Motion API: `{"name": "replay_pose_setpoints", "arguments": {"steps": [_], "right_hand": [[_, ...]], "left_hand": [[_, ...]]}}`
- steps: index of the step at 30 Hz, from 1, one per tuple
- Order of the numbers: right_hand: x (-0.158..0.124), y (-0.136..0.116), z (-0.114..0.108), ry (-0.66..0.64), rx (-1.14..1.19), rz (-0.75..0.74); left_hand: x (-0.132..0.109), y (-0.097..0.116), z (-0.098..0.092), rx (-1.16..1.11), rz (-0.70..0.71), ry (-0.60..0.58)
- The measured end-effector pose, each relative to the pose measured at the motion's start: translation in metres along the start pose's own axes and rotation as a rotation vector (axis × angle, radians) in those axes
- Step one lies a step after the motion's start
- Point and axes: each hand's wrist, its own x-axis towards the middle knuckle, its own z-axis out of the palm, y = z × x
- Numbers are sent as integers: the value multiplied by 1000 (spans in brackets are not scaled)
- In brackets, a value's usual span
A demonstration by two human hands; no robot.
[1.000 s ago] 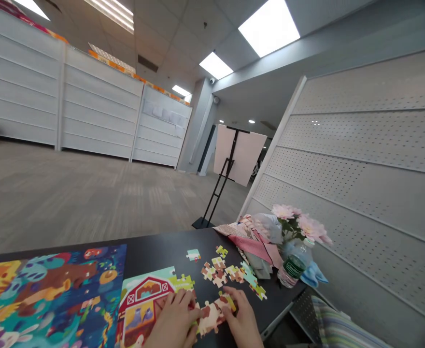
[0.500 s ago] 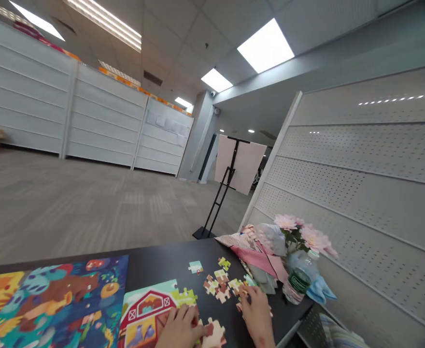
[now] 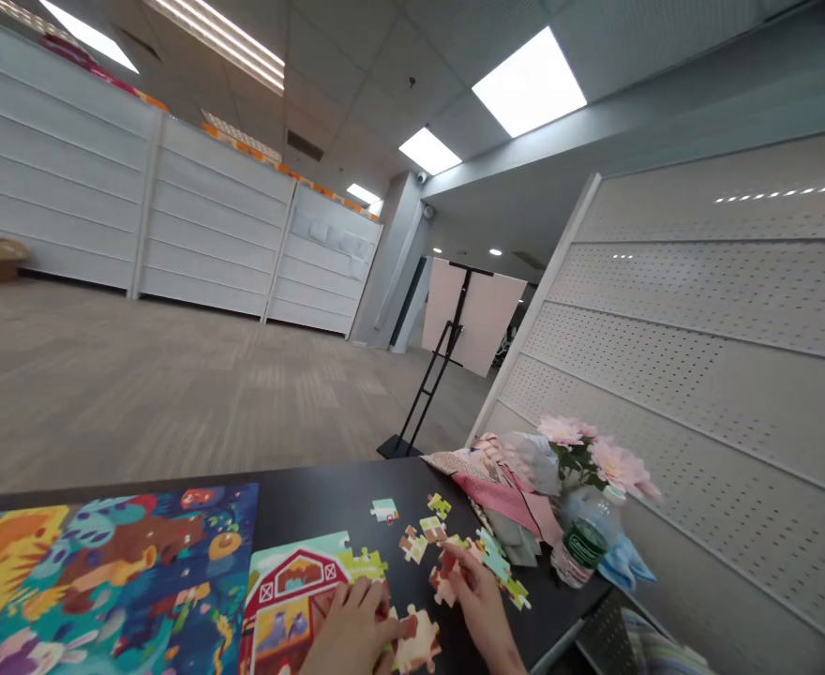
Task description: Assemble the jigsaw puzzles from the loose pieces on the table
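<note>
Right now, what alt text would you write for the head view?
A red-barn jigsaw puzzle lies on a dark table, with the left hand on its edge and the right hand on loose pieces. A colourful assembled puzzle lies to the left; pink flowers and a water bottle stand to the right.

The right hand (image 3: 479, 600) has shifted left — onto a puzzle piece (image 3: 444, 587).

Matt cardboard jigsaw pieces (image 3: 416, 647) on a smooth laminate table (image 3: 328, 478), beside a clear plastic water bottle (image 3: 587, 544)
</note>
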Motion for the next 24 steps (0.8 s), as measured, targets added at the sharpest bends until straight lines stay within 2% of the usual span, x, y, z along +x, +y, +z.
{"name": "replay_pose_setpoints", "arguments": {"steps": [3, 5, 9, 12, 15, 17, 24], "right_hand": [[-3, -4, -13, -70, 121, 63], [-3, -6, -13, -107, 184, 90], [0, -10, 10, -236, 176, 69], [5, -13, 35, -304, 117, 31], [11, -15, 54, -308, 77, 15], [13, -16, 59, -300, 49, 8], [9, -13, 52, -269, 64, 1]], "left_hand": [[-8, 11, -14, -34, -20, -11], [-10, 16, -21, -64, -48, -20], [-9, 14, -25, -135, -146, 38], [-5, 7, -25, -144, -189, 13], [-1, 2, -22, -112, -181, -26], [1, 1, -18, -88, -177, -50], [6, -2, -4, -41, -167, -89]]}}
